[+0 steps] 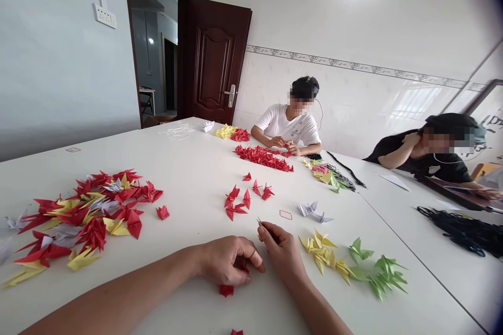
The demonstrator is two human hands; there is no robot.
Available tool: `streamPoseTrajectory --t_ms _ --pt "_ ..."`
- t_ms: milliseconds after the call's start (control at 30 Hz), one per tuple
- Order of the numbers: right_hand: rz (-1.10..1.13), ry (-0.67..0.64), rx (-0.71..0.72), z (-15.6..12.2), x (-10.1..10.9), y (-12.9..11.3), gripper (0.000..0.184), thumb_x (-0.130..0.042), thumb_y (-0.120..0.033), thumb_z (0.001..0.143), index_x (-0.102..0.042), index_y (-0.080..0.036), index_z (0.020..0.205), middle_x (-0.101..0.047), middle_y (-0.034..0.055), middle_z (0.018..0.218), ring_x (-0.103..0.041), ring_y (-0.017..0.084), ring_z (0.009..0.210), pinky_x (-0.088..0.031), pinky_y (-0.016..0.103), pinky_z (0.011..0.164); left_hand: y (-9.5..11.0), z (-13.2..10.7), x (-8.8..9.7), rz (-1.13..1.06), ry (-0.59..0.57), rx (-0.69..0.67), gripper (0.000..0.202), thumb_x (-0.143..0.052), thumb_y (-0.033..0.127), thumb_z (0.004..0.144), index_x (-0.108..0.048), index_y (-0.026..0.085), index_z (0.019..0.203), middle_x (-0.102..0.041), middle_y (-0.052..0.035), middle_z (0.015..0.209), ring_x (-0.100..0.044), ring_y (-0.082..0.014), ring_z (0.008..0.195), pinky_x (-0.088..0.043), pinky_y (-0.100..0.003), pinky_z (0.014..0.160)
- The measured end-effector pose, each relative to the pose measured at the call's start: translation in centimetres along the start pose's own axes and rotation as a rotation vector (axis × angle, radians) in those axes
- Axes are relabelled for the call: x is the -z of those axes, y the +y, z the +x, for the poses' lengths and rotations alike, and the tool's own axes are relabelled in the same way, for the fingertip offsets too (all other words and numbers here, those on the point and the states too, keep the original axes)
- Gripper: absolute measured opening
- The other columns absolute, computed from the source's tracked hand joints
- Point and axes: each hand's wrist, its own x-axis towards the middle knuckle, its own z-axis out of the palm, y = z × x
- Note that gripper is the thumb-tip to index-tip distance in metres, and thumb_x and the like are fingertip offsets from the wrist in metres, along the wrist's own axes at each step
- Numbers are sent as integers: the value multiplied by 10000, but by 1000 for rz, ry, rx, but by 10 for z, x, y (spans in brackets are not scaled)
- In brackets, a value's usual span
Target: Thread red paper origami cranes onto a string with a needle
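My left hand [231,260] is closed, low over the near side of the table, its fingers curled round a red paper crane [245,267] that shows only in part. Just under that hand lies another red folded paper piece [226,290], and one more [237,332] sits at the bottom edge. In my right hand [282,251] are small metal tweezers [259,222], their tips pointing away from me; most of them is hidden by the fingers. A few loose red cranes [234,203] lie just beyond both hands.
A mixed pile of paper cranes [88,214] spreads at the left. Yellow cranes [324,254], green cranes [383,275] and white cranes [313,211] lie at the right. Beyond are a red row [263,157], dark cords [463,227] and two seated people [293,123].
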Motion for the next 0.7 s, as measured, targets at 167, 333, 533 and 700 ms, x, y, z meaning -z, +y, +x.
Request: streamPoseTrajectory --t_ms 167,333,533,700 --pt "-4 2 -1 0 0 -2 476 -505 -541 751 -677 -122 898 -607 40 664 -507 173 614 -403 249 558 -6 4 0 -164 91 29 273 -586 186 671 -643 219 936 -623 -18 910 -583 -166 826 -472 -260 722" --pt "-5 9 3 0 0 -4 434 -510 -513 752 -675 -127 864 -602 36 663 -496 169 617 -391 250 564 -9 11 4 -390 199 5 192 -590 212 711 -627 187 898 -599 -19 844 -559 -137 789 -451 -255 710" --pt "-12 -13 10 -1 1 -7 410 -492 -499 765 -670 -133 814 -589 28 646 -480 154 584 -376 244 536 -10 14 8 -510 270 60 188 -617 277 723 -602 175 880 -585 -17 796 -585 -147 797 -451 -286 733" --pt "-13 -3 11 -1 1 -6 415 -506 -495 759 -687 -135 854 -626 40 670 -514 163 582 -393 245 521 -8 16 9 -568 313 80 209 -636 322 709 -584 177 851 -573 -34 889 -602 -175 825 -477 -288 667"
